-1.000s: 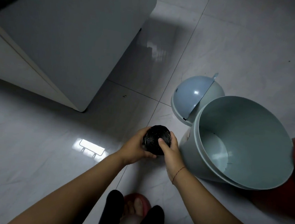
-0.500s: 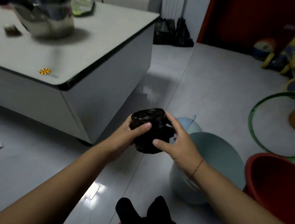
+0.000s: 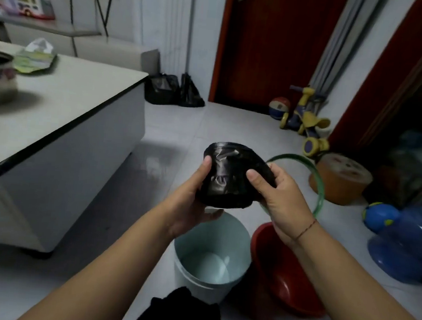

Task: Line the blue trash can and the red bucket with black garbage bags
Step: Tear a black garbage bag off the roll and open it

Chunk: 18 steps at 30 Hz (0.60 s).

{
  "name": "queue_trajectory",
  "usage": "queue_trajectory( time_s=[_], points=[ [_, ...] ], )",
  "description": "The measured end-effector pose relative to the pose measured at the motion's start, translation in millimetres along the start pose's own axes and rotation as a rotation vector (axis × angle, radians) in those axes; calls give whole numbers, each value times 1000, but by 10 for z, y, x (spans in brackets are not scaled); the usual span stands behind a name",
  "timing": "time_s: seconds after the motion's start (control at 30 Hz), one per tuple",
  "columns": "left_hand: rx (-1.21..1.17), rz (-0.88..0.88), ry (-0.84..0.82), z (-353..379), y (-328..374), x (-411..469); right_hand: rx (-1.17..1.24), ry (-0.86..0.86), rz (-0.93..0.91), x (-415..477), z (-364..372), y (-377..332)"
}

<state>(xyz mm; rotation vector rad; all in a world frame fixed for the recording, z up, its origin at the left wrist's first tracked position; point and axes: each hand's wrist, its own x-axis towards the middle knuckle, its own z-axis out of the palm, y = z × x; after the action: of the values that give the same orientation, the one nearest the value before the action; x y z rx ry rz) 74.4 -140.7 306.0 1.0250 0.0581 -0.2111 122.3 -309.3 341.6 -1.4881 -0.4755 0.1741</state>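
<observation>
Pale floor tiles (image 3: 171, 131) are gleaming beside the white table (image 3: 70, 103), and the person is standing over the blue trash can (image 3: 224, 239), which is sitting open and unlined just beside the red bucket (image 3: 279, 273). Both hands are holding a roll of black garbage bags (image 3: 231, 176) up above the can. The left hand (image 3: 191, 198) is cupping it from below with the thumb pressing its side, while the right hand (image 3: 280, 198) is gripping the other side, fingers curled round it.
</observation>
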Motion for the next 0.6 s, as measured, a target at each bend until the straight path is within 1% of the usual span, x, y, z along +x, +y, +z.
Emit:
queue_trajectory(
  time_s=[0.07,0.13,0.17,0.23,0.3,0.4,0.47,0.6],
  points=[
    [-201,-56,-122,92,-134,65,142,20,3,-14,-117,-50],
    [-440,-70,-250,170,-226,92,189,19,2,-21,-217,-90],
    [-530,-57,-288,190,-249,94,204,6,6,-30,-255,-101],
    [-638,-3,-309,202,-249,103,243,-20,21,-52,-316,-113],
    [-723,45,-292,193,-230,96,295,-50,47,-68,-367,-118],
    [-804,55,-313,193,-225,55,350,-66,57,-58,-435,-151],
    [-804,54,-330,201,-230,33,370,-53,52,-47,-473,-171],
    [-792,45,-280,220,-222,19,400,-19,42,-25,-499,-182]
  ],
)
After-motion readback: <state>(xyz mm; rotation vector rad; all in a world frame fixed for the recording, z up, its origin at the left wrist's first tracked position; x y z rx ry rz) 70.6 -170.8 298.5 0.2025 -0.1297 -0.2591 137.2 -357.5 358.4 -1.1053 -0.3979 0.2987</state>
